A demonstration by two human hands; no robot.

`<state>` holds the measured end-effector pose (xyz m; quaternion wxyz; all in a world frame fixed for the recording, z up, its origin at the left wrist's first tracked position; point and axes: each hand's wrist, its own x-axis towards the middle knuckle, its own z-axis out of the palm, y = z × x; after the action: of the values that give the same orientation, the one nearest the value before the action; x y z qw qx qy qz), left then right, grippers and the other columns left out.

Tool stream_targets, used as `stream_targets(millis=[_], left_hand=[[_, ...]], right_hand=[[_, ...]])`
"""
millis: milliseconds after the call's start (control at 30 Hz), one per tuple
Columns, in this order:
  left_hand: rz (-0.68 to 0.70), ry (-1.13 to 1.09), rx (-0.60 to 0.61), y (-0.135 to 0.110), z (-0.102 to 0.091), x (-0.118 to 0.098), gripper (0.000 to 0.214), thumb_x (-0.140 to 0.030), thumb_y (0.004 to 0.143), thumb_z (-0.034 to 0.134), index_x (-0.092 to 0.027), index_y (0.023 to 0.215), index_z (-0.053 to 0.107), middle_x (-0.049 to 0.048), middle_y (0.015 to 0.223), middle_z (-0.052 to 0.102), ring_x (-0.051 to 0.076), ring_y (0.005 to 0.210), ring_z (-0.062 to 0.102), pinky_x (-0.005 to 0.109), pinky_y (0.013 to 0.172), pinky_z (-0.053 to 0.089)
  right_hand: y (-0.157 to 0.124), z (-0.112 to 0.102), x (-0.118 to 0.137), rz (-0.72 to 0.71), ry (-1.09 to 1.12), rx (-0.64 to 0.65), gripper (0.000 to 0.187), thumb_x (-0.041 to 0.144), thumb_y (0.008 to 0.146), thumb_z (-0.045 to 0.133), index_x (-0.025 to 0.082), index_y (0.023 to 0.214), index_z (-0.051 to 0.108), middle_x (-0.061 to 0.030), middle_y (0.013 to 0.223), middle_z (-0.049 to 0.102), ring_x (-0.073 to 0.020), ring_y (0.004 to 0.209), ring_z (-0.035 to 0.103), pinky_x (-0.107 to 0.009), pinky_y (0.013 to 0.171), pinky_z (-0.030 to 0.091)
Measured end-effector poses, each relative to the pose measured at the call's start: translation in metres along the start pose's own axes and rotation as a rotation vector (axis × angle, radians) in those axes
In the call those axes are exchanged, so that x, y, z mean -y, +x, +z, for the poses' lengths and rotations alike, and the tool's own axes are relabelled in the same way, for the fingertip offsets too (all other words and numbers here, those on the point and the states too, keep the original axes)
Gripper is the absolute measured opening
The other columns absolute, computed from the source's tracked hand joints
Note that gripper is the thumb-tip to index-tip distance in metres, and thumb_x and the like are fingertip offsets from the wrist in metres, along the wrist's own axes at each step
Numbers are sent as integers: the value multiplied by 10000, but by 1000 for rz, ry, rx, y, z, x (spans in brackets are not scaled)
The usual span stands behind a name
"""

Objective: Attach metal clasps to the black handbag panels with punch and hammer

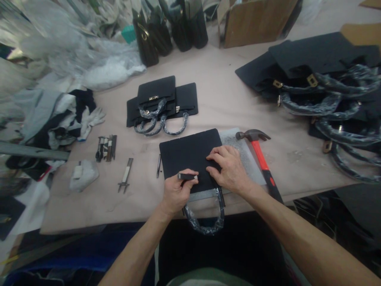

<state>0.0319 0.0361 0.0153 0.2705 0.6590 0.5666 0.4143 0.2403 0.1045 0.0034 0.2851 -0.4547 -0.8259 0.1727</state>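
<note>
A black handbag panel (pixel 190 155) lies flat in front of me, and its plastic-wrapped handle (pixel 205 228) hangs toward my body over the table edge. My left hand (pixel 176 194) is closed round a short dark rod-like tool (pixel 186 176), held over the panel's lower left part. It looks like a punch, but its exact kind is unclear. Fingers apart and bent, my right hand (pixel 228 167) rests on the panel's right side; I make out nothing held in it. A claw hammer (pixel 258 153) with a red and black handle lies right of that hand, partly on a pale sheet (pixel 248 163).
Left on the table (pixel 143 198) are a metal pronged tool (pixel 126 174), several small tools (pixel 106 148) and a thin dark rod (pixel 158 165). Black handbags (pixel 162 99) lie behind the panel, with more bags (pixel 315 59) at right. A cardboard box (pixel 256 24) stands at the back.
</note>
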Motion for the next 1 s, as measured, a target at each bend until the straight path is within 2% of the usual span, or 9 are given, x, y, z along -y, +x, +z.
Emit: stream_targets(millis=[167, 567, 733, 800, 867, 933, 1000], left_hand=[[93, 27, -5, -4, 1, 1, 86, -209, 895, 684, -205, 944, 754, 26, 942, 806, 171, 840, 770, 254, 785, 620], [28, 94, -71, -3, 10, -2, 83, -237, 897, 671, -192, 918, 739, 21, 892, 793, 156, 751, 743, 243, 741, 599], [101, 135, -75, -6, 12, 3, 97, -247, 911, 665, -184, 944, 730, 25, 892, 788, 137, 698, 726, 221, 676, 580], [163, 174, -54, -6, 12, 4, 111, -252, 924, 654, -182, 969, 727, 34, 902, 790, 142, 726, 735, 219, 685, 577], [197, 216, -41, -6, 12, 3, 120, -255, 935, 635, -181, 975, 722, 37, 893, 789, 140, 714, 733, 215, 671, 569], [194, 244, -51, -6, 13, 2, 123, -253, 941, 619, -179, 966, 714, 32, 868, 782, 133, 678, 720, 212, 650, 559], [188, 248, -57, -5, 13, 1, 117, -245, 937, 614, -176, 958, 706, 22, 835, 771, 124, 640, 701, 208, 637, 549]], right_hand=[[0, 0, 0, -5, 5, -11, 203, 270, 838, 696, 195, 1026, 684, -83, 1122, 662, -275, 1085, 546, -457, 988, 389], [-1, 2, -1, -10, -3, -13, 218, 271, 834, 708, 189, 1034, 679, -86, 1126, 664, -282, 1094, 551, -477, 1003, 390], [-2, 0, -3, -39, 105, -69, 188, 305, 859, 682, 195, 1011, 671, -85, 1105, 683, -277, 1063, 584, -477, 981, 429], [-6, -6, -7, -17, 165, -136, 177, 316, 896, 637, 197, 1023, 666, -90, 1101, 684, -263, 1061, 601, -457, 974, 458], [-13, -17, -16, 49, 128, -221, 183, 318, 911, 606, 193, 1030, 666, -103, 1085, 684, -268, 1063, 612, -456, 968, 479], [-25, -32, -29, 136, -5, -288, 196, 320, 902, 598, 180, 1019, 672, -126, 1069, 682, -294, 1060, 614, -478, 968, 483], [-40, -50, -43, 240, -175, -294, 238, 329, 894, 587, 159, 1032, 678, -161, 1088, 671, -327, 1074, 606, -495, 967, 476]])
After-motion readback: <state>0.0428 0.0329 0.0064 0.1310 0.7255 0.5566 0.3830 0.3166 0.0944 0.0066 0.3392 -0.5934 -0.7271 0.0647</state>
